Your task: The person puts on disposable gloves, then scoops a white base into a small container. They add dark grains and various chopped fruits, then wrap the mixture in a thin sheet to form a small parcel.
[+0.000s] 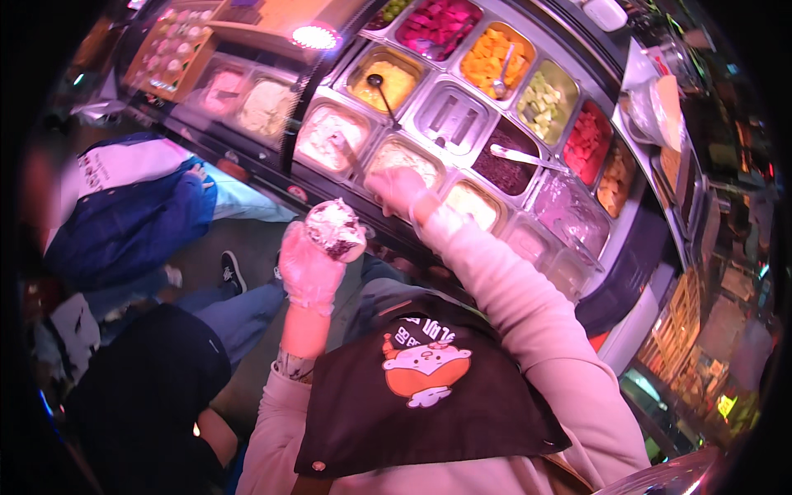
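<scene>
My left hand [309,272], in a clear glove, holds a cup [356,250] out in front of the counter. White cream and a dark purple filling [334,229] show at its top. My right hand [399,189] reaches over the front row of metal pans, at the near edge of a pan of pale cream [405,158]. Its fingers are curled downward, and whether they grip a utensil is hidden. Left of it is another cream pan [331,136] with a utensil handle slanting out. To its right sits a pan of pale yellow cream [473,204].
Farther back are pans of diced mango [498,59], pink dragon fruit [439,28] and a dark purple food [504,154] with a metal spoon [526,158]. A ladle [383,99] stands in a yellow food. People [148,383] stand close on my left.
</scene>
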### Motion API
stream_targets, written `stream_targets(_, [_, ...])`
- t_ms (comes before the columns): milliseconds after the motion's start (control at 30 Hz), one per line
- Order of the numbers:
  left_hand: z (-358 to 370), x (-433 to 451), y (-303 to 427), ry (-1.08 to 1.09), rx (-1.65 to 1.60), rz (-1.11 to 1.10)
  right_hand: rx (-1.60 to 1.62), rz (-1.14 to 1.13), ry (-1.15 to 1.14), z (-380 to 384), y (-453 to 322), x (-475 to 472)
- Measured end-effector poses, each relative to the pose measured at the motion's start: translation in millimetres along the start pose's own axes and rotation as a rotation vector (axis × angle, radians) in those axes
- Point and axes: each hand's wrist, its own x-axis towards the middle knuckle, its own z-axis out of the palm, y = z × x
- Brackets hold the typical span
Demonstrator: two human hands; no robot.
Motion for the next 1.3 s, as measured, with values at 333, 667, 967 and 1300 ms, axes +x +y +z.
stream_targets(333, [29,42,-10,-0.014,-0.029,-0.294,-0.77,0.427,0.269,-81,128,-126])
stream_targets(667, [39,68,-46,-0.006,0.126,-0.366,-0.618,0.54,0.346,-86,126,-144])
stream_targets(967, [32,49,-50,-0.024,0.175,-0.386,-0.676,0.185,0.455,-115,130,-158])
stream_targets(1300, [21,31,-67,0.022,0.037,-0.408,-0.973,-0.167,0.425,-134,173,-159])
